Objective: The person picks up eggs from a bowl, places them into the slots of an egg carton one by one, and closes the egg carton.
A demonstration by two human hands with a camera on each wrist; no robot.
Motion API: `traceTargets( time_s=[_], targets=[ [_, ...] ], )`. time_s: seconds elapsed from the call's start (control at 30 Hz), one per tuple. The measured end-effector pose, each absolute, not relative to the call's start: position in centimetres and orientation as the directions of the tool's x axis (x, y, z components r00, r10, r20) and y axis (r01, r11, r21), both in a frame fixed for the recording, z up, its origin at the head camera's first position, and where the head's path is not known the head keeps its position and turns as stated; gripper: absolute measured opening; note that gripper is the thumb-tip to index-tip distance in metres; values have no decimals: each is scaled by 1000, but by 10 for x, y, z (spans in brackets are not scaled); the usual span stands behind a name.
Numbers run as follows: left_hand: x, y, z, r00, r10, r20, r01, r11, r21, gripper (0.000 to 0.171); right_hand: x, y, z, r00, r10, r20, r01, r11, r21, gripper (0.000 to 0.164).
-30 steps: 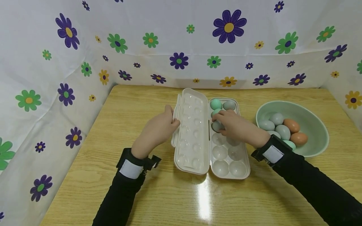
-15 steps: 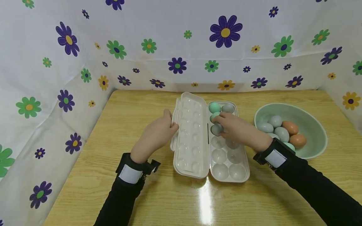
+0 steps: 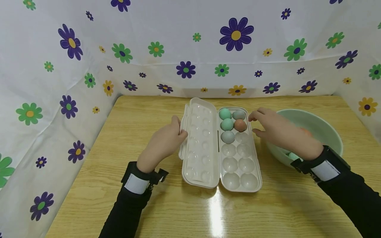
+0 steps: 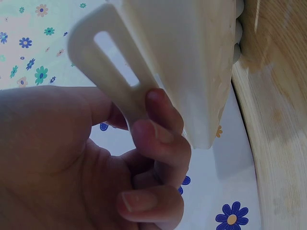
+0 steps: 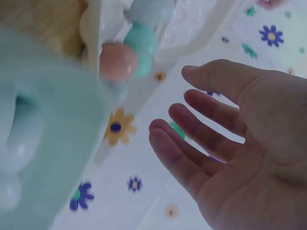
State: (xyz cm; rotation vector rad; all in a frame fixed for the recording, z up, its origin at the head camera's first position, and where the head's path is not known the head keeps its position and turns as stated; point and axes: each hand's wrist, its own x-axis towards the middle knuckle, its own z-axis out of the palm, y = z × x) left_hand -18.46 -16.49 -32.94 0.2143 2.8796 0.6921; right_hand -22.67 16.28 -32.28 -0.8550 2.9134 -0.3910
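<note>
A white plastic egg box lies open, its lid (image 3: pixel 205 142) leaning left and its tray (image 3: pixel 237 159) on the right. My left hand (image 3: pixel 162 142) grips a slotted flap (image 4: pixel 88 50) on the lid's outer edge, fingers curled round it. Several eggs sit in the far cups: two green, with one green egg (image 3: pixel 225 113) in the far left cup, a grey egg (image 3: pixel 238 114) beside it, a brown egg (image 3: pixel 240 125), and a grey egg (image 3: pixel 228 137) in the third row. Holding nothing, my right hand (image 3: pixel 279 132) hovers between tray and bowl, fingers spread.
A pale green bowl (image 3: pixel 328 132) stands right of the tray; the right forearm hides most of its contents. A green egg (image 3: pixel 293 156) and part of a brown egg (image 3: pixel 306 131) show inside. Flowered cloth (image 3: pixel 166 33) borders the table behind and on the left.
My right hand has let go of the grey egg in the third row and moved right toward the bowl, uncovering the brown egg. The left hand keeps its grip on the flap.
</note>
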Motion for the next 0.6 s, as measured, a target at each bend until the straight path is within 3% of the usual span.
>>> traceTargets(
  time_s=[0.23, 0.6],
  targets=[
    [-184, -164, -330, -974, 183, -131, 103, 880, 463, 36, -230, 208, -318, -882, -470, -42, -451, 867, -213, 25],
    [-186, -165, -331, -975, 184, -125, 106, 880, 463, 35, -236, 250, -327, -901, -426, -81, -405, 893, -196, 34]
  ],
)
